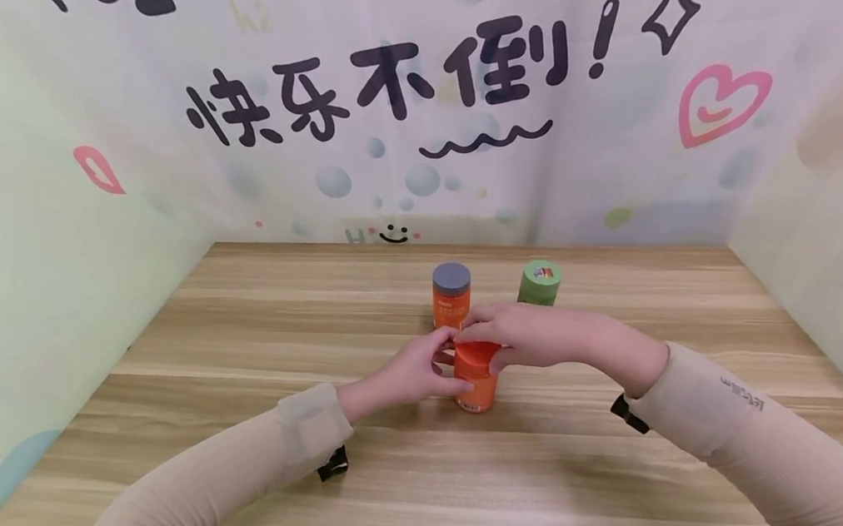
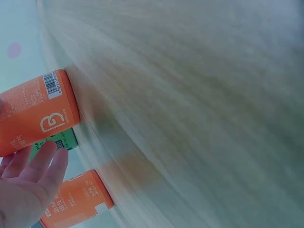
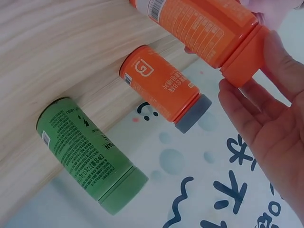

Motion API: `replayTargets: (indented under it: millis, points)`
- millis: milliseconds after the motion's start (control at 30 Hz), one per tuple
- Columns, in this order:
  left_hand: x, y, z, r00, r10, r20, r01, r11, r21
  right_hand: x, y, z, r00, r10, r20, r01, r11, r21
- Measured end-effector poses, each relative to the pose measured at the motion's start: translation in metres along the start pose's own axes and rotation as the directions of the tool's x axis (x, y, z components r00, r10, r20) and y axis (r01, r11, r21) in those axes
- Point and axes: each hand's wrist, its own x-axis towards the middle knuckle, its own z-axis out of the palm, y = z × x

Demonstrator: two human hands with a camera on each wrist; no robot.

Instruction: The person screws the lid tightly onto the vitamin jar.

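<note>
We find an orange bottle with an orange cap (image 1: 475, 380) standing upright near the middle of the wooden table (image 1: 597, 495). The left hand (image 1: 415, 371) curls its fingers (image 1: 443, 338) round the bottle's side. The right hand (image 1: 528, 335) lies over the cap; in the right wrist view its fingers (image 3: 251, 114) are loosely spread and rest against the cap's rim.

Just behind, toward the back wall, stands a second orange bottle with a grey cap (image 1: 450, 296), close to the hands but apart from the held bottle. To its right stands a green bottle with a green cap (image 1: 538, 282), partly hidden by the right hand in the head view. Both are upright and a little apart from each other.

A printed backdrop (image 1: 375, 100) with dark lettering, bubbles and hearts walls the table on three sides.
</note>
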Motion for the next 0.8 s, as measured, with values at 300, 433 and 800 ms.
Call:
replayTargets:
  millis: [300,433,800]
  points:
    - [-0.002,-0.001,0.001,0.999,0.029,-0.022,-0.028,0.999,0.042,0.000,-0.003,0.005,0.999,0.038,-0.002,-0.038,0.995,-0.088]
    - [-0.001,-0.001,0.003,0.998,0.047,-0.039,-0.046,0.998,0.037,-0.001,-0.005,0.007,0.997,0.076,-0.013,-0.077,0.989,-0.124]
    - [-0.002,-0.003,0.004,0.996,0.067,-0.055,-0.065,0.998,0.020,0.000,-0.010,0.011,0.989,0.147,-0.033,-0.150,0.982,-0.118]
